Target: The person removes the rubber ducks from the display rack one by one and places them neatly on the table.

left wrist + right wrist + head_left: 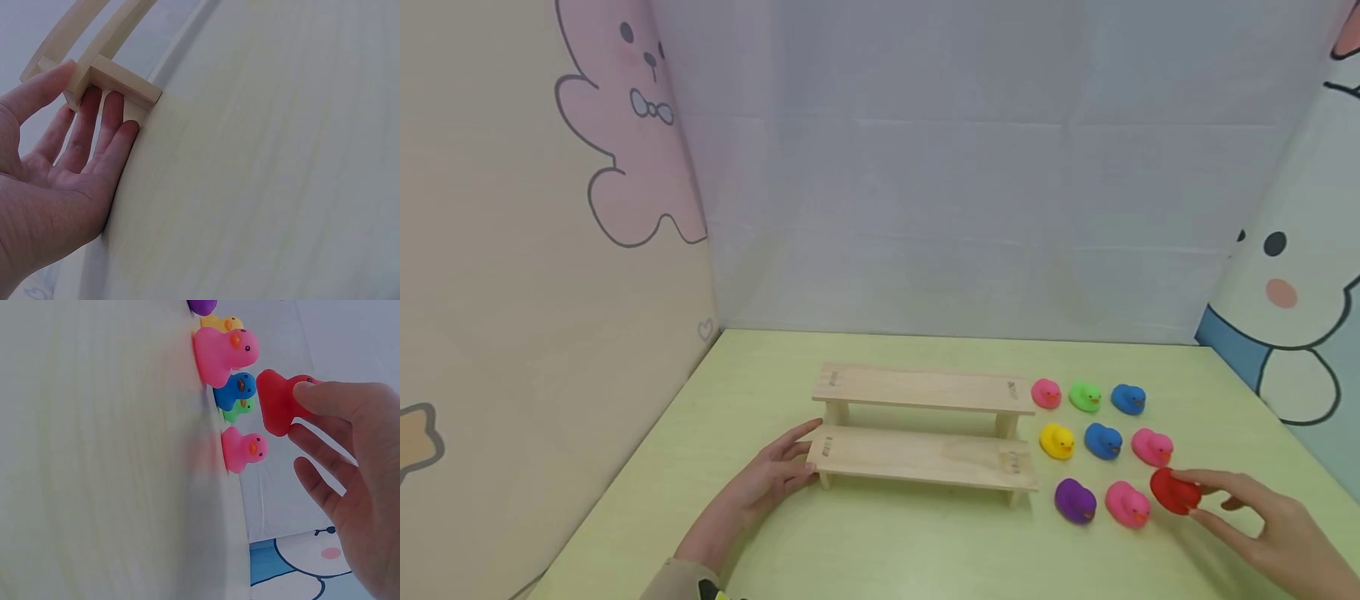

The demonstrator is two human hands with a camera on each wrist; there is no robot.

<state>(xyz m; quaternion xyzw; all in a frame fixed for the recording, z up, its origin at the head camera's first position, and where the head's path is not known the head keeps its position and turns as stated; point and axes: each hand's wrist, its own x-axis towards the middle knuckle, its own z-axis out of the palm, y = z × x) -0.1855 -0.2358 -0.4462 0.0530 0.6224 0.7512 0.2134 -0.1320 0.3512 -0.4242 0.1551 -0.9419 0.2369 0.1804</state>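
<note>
Between the thumb and fingers of my right hand (pixel 1273 525) is a red rubber duck (pixel 1175 492), pinched and raised off the table in the right wrist view. Just left of it sit a pink duck (pixel 1127 504) and a purple duck (pixel 1076 501). At the table's middle stands a two-tier wooden shelf (pixel 925 457) with bare boards. My left hand (pixel 771 477) rests against the shelf's left end, fingers mostly straight. In the left wrist view the thumb touches the board's end, and fingertips (pixel 114 100) are at the wooden leg (pixel 128 81).
More ducks stand in rows right of the shelf: yellow (pixel 1057 441), blue (pixel 1102 441) and pink (pixel 1152 447), with pink (pixel 1046 393), green (pixel 1086 397) and blue (pixel 1128 399) behind. A pale curtain (pixel 962 183) closes the table's back; printed walls flank it.
</note>
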